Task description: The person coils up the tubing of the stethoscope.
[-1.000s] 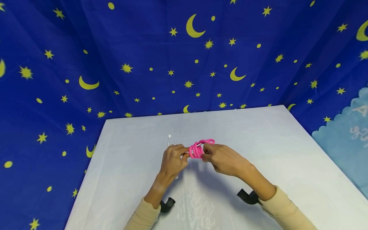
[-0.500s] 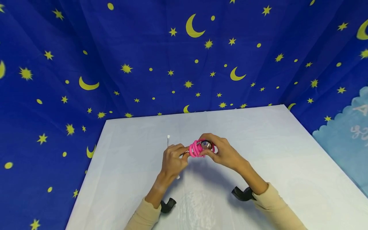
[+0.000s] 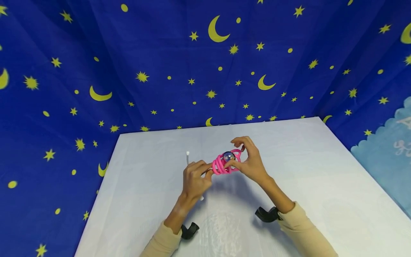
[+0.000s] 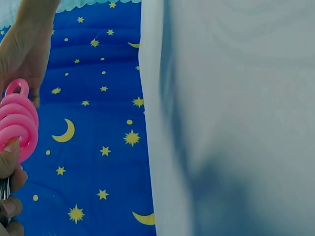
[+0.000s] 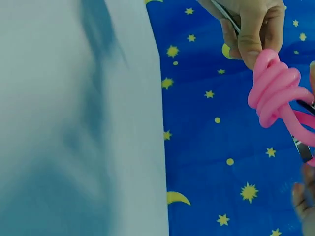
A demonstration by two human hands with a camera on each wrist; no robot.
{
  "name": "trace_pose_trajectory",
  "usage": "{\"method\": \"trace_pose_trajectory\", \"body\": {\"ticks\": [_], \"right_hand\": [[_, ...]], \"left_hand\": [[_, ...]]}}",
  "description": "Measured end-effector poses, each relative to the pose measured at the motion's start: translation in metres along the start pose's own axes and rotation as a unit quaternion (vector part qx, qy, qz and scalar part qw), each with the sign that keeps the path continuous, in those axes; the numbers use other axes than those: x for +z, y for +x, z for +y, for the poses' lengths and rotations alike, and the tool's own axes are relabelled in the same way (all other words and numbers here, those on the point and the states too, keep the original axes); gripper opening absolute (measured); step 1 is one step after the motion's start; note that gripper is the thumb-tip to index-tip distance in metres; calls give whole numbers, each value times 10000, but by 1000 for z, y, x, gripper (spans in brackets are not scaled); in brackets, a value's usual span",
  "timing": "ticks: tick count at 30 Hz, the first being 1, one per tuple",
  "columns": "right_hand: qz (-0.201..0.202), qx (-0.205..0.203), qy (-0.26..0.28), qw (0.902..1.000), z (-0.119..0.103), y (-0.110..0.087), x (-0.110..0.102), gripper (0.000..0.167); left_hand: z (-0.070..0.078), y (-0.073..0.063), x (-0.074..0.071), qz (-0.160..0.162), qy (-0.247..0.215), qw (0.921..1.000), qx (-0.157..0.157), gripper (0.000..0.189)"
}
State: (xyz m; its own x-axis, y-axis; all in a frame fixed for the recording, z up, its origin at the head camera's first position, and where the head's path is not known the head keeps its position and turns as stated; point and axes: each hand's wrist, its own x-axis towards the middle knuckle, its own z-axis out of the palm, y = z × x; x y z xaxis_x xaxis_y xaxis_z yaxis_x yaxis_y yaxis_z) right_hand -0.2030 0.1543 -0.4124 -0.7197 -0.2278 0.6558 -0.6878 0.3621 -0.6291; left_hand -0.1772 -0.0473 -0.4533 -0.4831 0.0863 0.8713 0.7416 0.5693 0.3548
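Observation:
A stethoscope has its pink tubing wound in tight coils around itself, held up above the table. The left hand grips its metal ear tubes just beside the coils. One white ear tip sticks out beyond that hand, and another shows below it. At the right end of the coils, the round chest piece faces up, with a pink loop around it. The right hand is at this end, thumb by the chest piece's lower edge and fingers spread apart above the loop.
A white table lies under the hands. Dark blue cloth with yellow moons and stars hangs behind and at the sides. Black curved pieces sit at both sleeve cuffs.
The right hand has come round the chest piece, turning it face up, then loosened, its fingers lifting up and away. The left hand keeps its grip nearly in place.

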Motion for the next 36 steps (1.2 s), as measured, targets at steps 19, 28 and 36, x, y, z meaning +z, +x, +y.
{"method": "trace_pose_trajectory", "body": {"ticks": [19,28,36], "right_hand": [[-332,3824,4231,8207,-22,7,14,27],[-417,3741,4085,8315,-22,10,15,36],[-495,3517,3869,8510,-21,12,17,22]], "left_hand": [[1,1,3,635,29,9979,-88,19],[3,0,3,706,-22,9974,-147,21],[5,-1,4,764,-60,9969,-195,24]]}}
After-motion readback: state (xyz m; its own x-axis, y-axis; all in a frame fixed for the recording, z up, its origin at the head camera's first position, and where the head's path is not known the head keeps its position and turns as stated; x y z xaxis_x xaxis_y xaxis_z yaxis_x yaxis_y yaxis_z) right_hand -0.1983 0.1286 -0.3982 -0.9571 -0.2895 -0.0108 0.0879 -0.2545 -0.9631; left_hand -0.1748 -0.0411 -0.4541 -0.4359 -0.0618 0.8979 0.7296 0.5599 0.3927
